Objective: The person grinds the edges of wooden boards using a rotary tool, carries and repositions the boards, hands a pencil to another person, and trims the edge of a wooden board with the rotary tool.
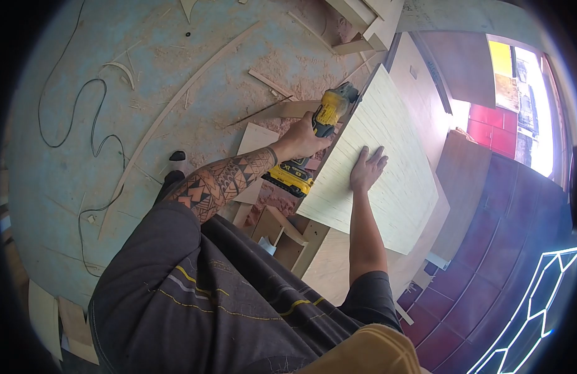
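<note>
My left hand (304,138) is wrapped around the grip of a yellow and black cordless power tool (329,112). Its battery (289,179) hangs below my wrist, and the tool's head meets the near-left edge of a pale wooden board (394,156). Whether the head has a blade or bit is hidden from this angle. On the board's face my right hand (368,169) lies flat with the fingers spread, beside the tool and apart from it. Fine lines of grain run across the board, which rests on another wooden panel.
Sawdust and wood offcuts (273,84) litter the floor, along with a long curved strip (176,103). A dark cable (95,124) snakes across the left. Wooden box parts (282,234) stand under the board. Dark red cabinets (469,249) line the right.
</note>
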`<state>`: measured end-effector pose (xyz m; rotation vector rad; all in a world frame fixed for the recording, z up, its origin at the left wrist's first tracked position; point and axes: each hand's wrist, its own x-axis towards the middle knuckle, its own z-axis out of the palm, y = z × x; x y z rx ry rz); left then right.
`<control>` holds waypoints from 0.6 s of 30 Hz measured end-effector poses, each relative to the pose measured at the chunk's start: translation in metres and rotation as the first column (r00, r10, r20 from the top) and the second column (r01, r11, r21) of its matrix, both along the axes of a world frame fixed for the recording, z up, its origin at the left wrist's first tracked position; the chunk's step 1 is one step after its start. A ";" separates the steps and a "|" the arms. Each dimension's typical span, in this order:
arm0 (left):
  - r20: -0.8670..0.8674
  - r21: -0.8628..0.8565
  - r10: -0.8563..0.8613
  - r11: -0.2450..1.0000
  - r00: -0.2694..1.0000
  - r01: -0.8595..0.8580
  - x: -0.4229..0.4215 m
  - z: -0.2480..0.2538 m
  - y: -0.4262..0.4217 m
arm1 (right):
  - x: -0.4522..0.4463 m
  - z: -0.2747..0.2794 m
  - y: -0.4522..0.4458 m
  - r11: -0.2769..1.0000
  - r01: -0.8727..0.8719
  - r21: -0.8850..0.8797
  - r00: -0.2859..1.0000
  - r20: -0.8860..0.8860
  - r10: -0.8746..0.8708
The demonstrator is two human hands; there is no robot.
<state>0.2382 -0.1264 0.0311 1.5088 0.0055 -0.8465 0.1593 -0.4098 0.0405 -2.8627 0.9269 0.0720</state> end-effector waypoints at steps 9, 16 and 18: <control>0.039 -0.016 0.084 0.996 0.996 -0.083 -0.006 -0.008 -0.008 | 0.006 -0.002 -0.006 1.000 0.017 -0.017 1.000 -0.025 -0.017; -0.034 -0.062 0.084 0.994 0.996 -0.086 -0.003 0.006 -0.002 | 0.011 -0.002 -0.008 1.000 0.017 -0.017 1.000 -0.025 -0.017; -0.011 -0.049 0.077 0.996 0.997 -0.078 -0.006 -0.004 -0.006 | 0.012 -0.002 -0.010 1.000 0.021 -0.018 0.999 -0.023 -0.022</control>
